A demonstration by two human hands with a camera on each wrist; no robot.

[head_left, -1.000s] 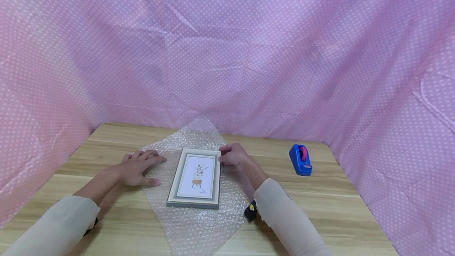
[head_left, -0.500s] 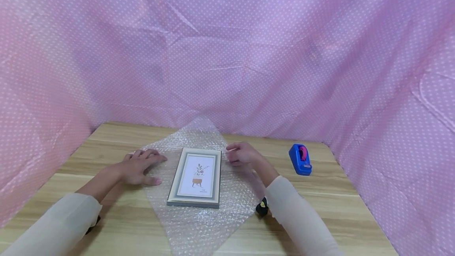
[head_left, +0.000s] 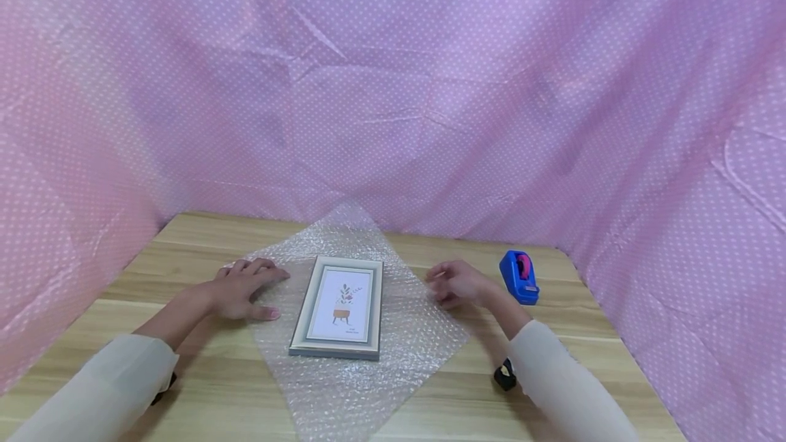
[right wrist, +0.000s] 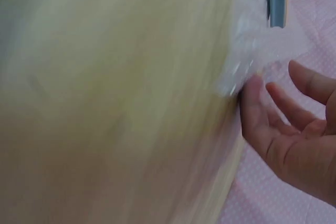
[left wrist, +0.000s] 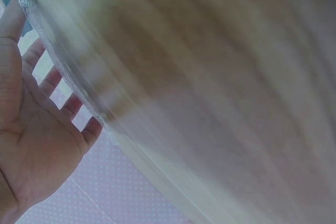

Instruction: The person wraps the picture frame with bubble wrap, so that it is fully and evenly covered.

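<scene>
A picture frame (head_left: 338,307) with a plant print lies face up on a sheet of bubble wrap (head_left: 344,394), which is turned cornerwise on the table. My left hand (head_left: 242,290) rests with spread fingers on the wrap's left part, beside the frame; the left wrist view shows the palm (left wrist: 39,135) and fingers at the wrap's edge. My right hand (head_left: 457,284) is at the wrap's right edge, fingers loosely bent and holding nothing. In the right wrist view this hand (right wrist: 299,135) has its fingertips close to the wrap (right wrist: 247,40); contact is hard to tell.
A blue tape dispenser (head_left: 519,278) with a pink core stands on the wooden table (head_left: 552,353), right of my right hand. Pink dotted cloth (head_left: 393,87) hangs behind and along both sides of the table.
My right hand has let go of the picture frame's right edge and moved right, across the wrap to its right edge. The left hand and the frame have stayed in place.
</scene>
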